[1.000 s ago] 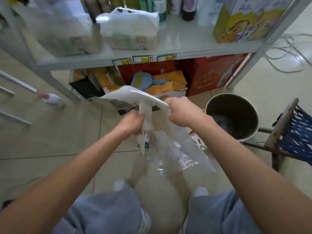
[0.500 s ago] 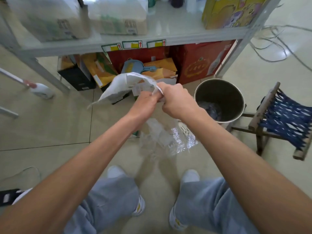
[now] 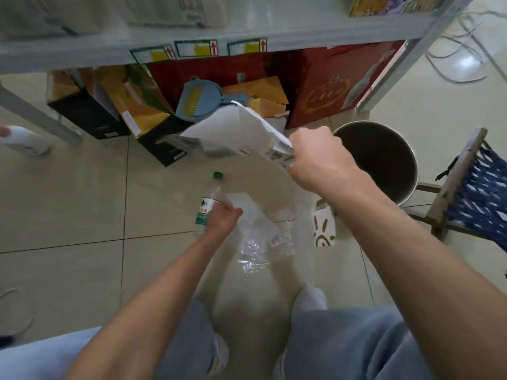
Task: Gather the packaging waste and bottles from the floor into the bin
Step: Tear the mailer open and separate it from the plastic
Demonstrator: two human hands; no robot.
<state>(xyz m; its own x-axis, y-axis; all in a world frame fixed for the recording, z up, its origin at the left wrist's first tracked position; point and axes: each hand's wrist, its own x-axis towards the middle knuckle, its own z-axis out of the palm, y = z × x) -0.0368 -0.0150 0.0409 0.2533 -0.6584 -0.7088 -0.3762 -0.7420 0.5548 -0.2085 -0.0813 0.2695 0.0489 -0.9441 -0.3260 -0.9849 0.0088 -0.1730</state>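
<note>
My right hand is shut on a white paper package, held up just left of the round dark bin. My left hand is low near the floor, fingers closed on clear crumpled plastic wrap. A clear water bottle with a green cap and green label lies on the tiles right beside that hand, touching it. A small white carton with gold print lies on the floor beside the bin.
A metal shelf rack stands ahead, with red, orange and black boxes and a blue dustpan under it. A folding stool with blue webbing is at the right. A white bottle lies far left. Cables run at the top right.
My left hand let go of the white package and dropped down to the plastic wrap and bottle on the floor. My right hand moved the package right, toward the bin.
</note>
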